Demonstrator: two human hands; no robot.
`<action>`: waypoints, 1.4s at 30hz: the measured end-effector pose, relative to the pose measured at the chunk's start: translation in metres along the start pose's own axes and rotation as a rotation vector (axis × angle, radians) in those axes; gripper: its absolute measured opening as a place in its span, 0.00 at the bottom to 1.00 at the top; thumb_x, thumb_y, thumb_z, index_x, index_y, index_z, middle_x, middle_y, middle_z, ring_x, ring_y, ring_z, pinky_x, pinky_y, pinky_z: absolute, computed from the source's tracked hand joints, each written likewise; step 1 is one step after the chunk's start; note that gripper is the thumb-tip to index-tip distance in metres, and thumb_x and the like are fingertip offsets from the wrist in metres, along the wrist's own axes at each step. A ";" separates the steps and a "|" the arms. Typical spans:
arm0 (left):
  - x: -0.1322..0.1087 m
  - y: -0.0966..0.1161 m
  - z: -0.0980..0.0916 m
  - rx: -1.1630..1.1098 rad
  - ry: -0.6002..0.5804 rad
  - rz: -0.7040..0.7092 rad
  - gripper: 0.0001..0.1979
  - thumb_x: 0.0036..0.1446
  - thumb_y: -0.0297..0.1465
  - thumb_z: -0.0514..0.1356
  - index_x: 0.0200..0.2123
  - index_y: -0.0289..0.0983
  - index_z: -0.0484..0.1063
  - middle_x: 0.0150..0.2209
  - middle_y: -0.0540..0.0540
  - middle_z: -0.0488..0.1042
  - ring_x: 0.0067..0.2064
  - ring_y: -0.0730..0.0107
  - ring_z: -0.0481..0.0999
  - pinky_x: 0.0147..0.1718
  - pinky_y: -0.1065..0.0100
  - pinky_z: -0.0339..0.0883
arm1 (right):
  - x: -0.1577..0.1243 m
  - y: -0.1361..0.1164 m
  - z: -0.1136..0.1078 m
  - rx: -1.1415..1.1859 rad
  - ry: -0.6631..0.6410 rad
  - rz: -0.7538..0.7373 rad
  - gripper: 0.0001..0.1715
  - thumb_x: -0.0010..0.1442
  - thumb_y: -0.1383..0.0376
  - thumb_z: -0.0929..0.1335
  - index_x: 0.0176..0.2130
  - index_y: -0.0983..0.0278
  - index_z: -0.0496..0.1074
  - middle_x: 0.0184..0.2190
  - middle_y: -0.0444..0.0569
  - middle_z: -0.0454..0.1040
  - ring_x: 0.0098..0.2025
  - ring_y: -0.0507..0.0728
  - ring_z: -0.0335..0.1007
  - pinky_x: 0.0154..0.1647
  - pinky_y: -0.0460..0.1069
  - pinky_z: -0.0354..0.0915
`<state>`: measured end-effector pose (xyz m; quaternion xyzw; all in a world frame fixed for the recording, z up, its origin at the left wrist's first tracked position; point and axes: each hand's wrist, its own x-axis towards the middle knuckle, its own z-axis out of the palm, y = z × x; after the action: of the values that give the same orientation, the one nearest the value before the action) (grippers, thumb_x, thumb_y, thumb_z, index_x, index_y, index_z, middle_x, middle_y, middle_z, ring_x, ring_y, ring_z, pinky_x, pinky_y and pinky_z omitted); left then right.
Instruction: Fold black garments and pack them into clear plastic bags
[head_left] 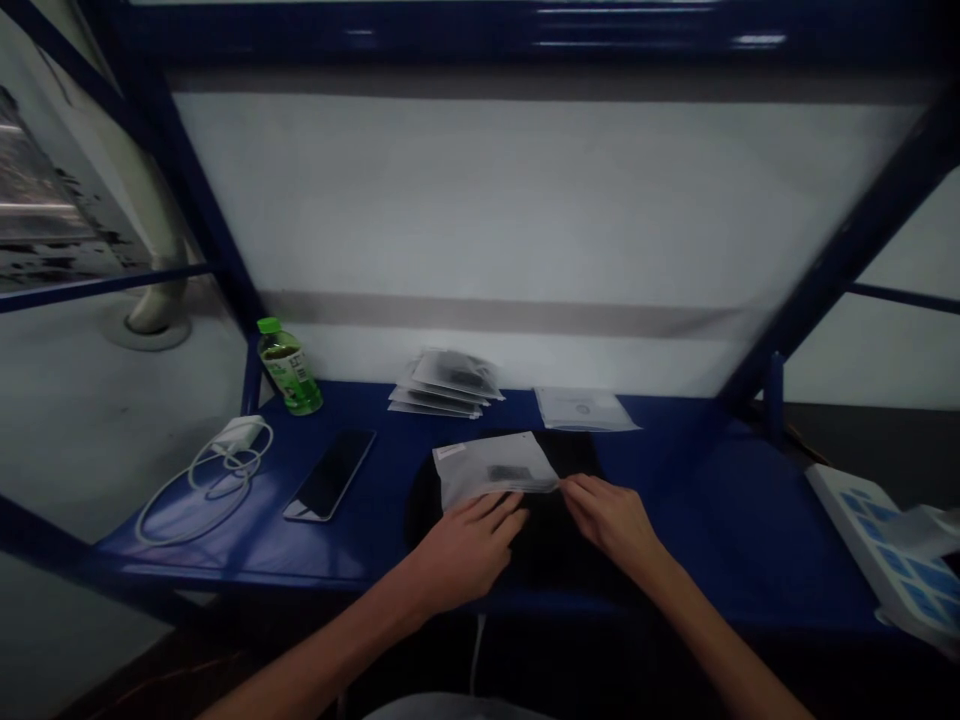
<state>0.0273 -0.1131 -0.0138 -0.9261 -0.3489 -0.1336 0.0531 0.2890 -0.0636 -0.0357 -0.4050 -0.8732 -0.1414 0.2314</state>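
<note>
A frosted translucent zip bag (pixel 491 462) with a small dark item inside lies over a black mat in front of me. My left hand (pixel 480 545) is closed on its near edge, fingers together and the thumb hidden. At the bag's right near corner, my right hand (pixel 611 522) pinches the edge between thumb and fingers. Just behind sits a stack of similar bags (pixel 450 380), several deep, with dark contents. Another frosted bag (pixel 583 408) lies flat to the right of that stack, a faint round shape showing in it.
On the left of the blue table (pixel 712 500) are a phone (pixel 331 475), a charger with a coiled white cable (pixel 238 440) and a green-capped bottle (pixel 290 368). A white tray with blue compartments (pixel 889 545) stands at the right. Blue frame bars surround the table.
</note>
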 end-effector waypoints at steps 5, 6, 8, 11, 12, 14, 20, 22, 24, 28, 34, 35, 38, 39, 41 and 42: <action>-0.001 -0.008 -0.005 -0.055 -0.049 0.131 0.23 0.67 0.28 0.52 0.64 0.33 0.59 0.68 0.39 0.58 0.69 0.60 0.54 0.66 0.59 0.50 | -0.001 0.006 0.002 -0.069 0.075 0.058 0.12 0.69 0.67 0.60 0.42 0.61 0.73 0.37 0.46 0.79 0.33 0.52 0.73 0.28 0.47 0.55; -0.001 -0.009 -0.006 -0.069 -0.058 0.169 0.24 0.67 0.28 0.52 0.65 0.34 0.59 0.68 0.40 0.57 0.70 0.61 0.52 0.67 0.59 0.47 | -0.001 0.008 0.003 -0.083 0.089 0.078 0.13 0.69 0.67 0.60 0.41 0.61 0.73 0.36 0.46 0.78 0.32 0.52 0.73 0.27 0.47 0.54; 0.001 -0.010 -0.007 -0.089 -0.079 0.212 0.24 0.67 0.26 0.52 0.65 0.36 0.59 0.68 0.42 0.56 0.70 0.62 0.50 0.69 0.59 0.44 | 0.000 0.012 0.003 -0.104 0.115 0.124 0.13 0.69 0.67 0.61 0.40 0.61 0.73 0.35 0.45 0.78 0.31 0.51 0.72 0.26 0.47 0.53; 0.002 -0.013 -0.007 -0.119 -0.104 0.209 0.25 0.65 0.23 0.52 0.65 0.37 0.59 0.68 0.43 0.56 0.70 0.61 0.51 0.69 0.57 0.43 | 0.001 0.018 0.003 -0.139 0.140 0.195 0.13 0.69 0.66 0.60 0.38 0.61 0.73 0.32 0.45 0.77 0.30 0.51 0.71 0.26 0.47 0.52; 0.002 -0.014 -0.008 -0.141 -0.113 0.212 0.26 0.64 0.22 0.52 0.64 0.37 0.59 0.69 0.43 0.56 0.70 0.61 0.51 0.69 0.57 0.44 | 0.001 0.019 0.003 -0.153 0.141 0.217 0.14 0.69 0.65 0.60 0.37 0.61 0.73 0.31 0.45 0.76 0.29 0.51 0.71 0.25 0.47 0.51; 0.002 -0.017 -0.010 -0.212 -0.125 0.230 0.27 0.62 0.19 0.51 0.64 0.39 0.60 0.68 0.46 0.57 0.70 0.63 0.51 0.69 0.57 0.44 | 0.002 0.023 0.003 -0.179 0.128 0.258 0.15 0.69 0.64 0.60 0.35 0.61 0.73 0.29 0.45 0.75 0.28 0.51 0.70 0.24 0.47 0.49; -0.002 -0.035 -0.020 -0.488 -0.046 -0.009 0.33 0.56 0.16 0.50 0.64 0.42 0.57 0.66 0.47 0.61 0.67 0.67 0.59 0.65 0.59 0.57 | -0.002 0.036 -0.001 -0.238 0.099 0.425 0.13 0.67 0.63 0.61 0.35 0.60 0.73 0.31 0.44 0.75 0.23 0.50 0.65 0.21 0.48 0.44; -0.002 -0.038 -0.021 -0.458 0.007 -0.098 0.33 0.57 0.17 0.49 0.65 0.41 0.55 0.67 0.46 0.60 0.67 0.67 0.59 0.65 0.57 0.57 | -0.004 0.039 -0.002 -0.220 0.101 0.416 0.13 0.67 0.63 0.60 0.36 0.60 0.73 0.32 0.45 0.75 0.23 0.50 0.66 0.21 0.47 0.45; 0.000 -0.037 -0.020 -0.366 0.039 -0.113 0.32 0.57 0.17 0.50 0.64 0.41 0.56 0.67 0.46 0.59 0.68 0.67 0.56 0.67 0.56 0.54 | -0.005 0.040 -0.002 -0.199 0.116 0.403 0.14 0.67 0.63 0.60 0.37 0.60 0.73 0.31 0.46 0.75 0.24 0.51 0.68 0.21 0.47 0.47; 0.005 -0.023 -0.009 -0.160 0.089 -0.075 0.29 0.58 0.18 0.52 0.62 0.38 0.59 0.69 0.45 0.56 0.71 0.64 0.49 0.68 0.54 0.47 | -0.004 0.037 -0.002 -0.177 0.095 0.437 0.13 0.66 0.61 0.61 0.38 0.60 0.73 0.33 0.46 0.76 0.25 0.53 0.70 0.19 0.47 0.51; 0.007 -0.003 0.005 -0.161 -0.033 0.034 0.28 0.60 0.28 0.59 0.64 0.42 0.60 0.68 0.46 0.57 0.70 0.60 0.51 0.68 0.54 0.46 | -0.006 0.037 0.003 -0.166 0.014 0.360 0.20 0.64 0.64 0.63 0.54 0.56 0.72 0.51 0.52 0.74 0.38 0.58 0.77 0.22 0.47 0.64; 0.007 -0.001 0.006 -0.177 -0.046 0.028 0.29 0.60 0.28 0.59 0.64 0.42 0.60 0.68 0.46 0.58 0.70 0.59 0.52 0.68 0.54 0.47 | -0.007 0.040 0.006 -0.145 0.009 0.334 0.19 0.65 0.65 0.63 0.53 0.56 0.73 0.54 0.52 0.73 0.40 0.58 0.77 0.24 0.48 0.67; 0.006 0.000 0.007 -0.209 -0.052 0.007 0.29 0.60 0.29 0.59 0.64 0.43 0.60 0.68 0.46 0.58 0.70 0.59 0.52 0.68 0.53 0.47 | -0.006 0.053 0.015 -0.042 0.032 0.308 0.17 0.64 0.67 0.62 0.48 0.59 0.77 0.52 0.51 0.76 0.46 0.60 0.77 0.37 0.52 0.74; 0.006 0.000 0.007 -0.216 -0.051 0.004 0.29 0.61 0.29 0.59 0.64 0.43 0.60 0.68 0.46 0.57 0.70 0.59 0.51 0.68 0.53 0.46 | -0.005 0.061 0.017 -0.014 0.044 0.313 0.17 0.64 0.67 0.62 0.47 0.60 0.77 0.50 0.51 0.78 0.47 0.61 0.77 0.42 0.53 0.74; 0.005 -0.001 0.008 -0.230 -0.051 0.000 0.29 0.61 0.28 0.59 0.65 0.42 0.60 0.68 0.46 0.57 0.70 0.60 0.50 0.68 0.53 0.46 | 0.000 0.078 0.019 -0.001 0.059 0.334 0.17 0.64 0.67 0.62 0.46 0.60 0.78 0.47 0.50 0.80 0.46 0.61 0.78 0.46 0.54 0.73; 0.005 0.000 0.009 -0.238 -0.050 -0.003 0.29 0.61 0.28 0.58 0.65 0.42 0.60 0.68 0.46 0.56 0.70 0.60 0.50 0.68 0.53 0.46 | 0.003 0.088 0.019 -0.004 0.062 0.348 0.17 0.63 0.67 0.62 0.46 0.60 0.78 0.47 0.50 0.80 0.45 0.60 0.78 0.46 0.54 0.73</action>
<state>0.0325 -0.1079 -0.0207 -0.9283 -0.3333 -0.1509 -0.0662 0.3500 0.0020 -0.0453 -0.5459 -0.7820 -0.1135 0.2784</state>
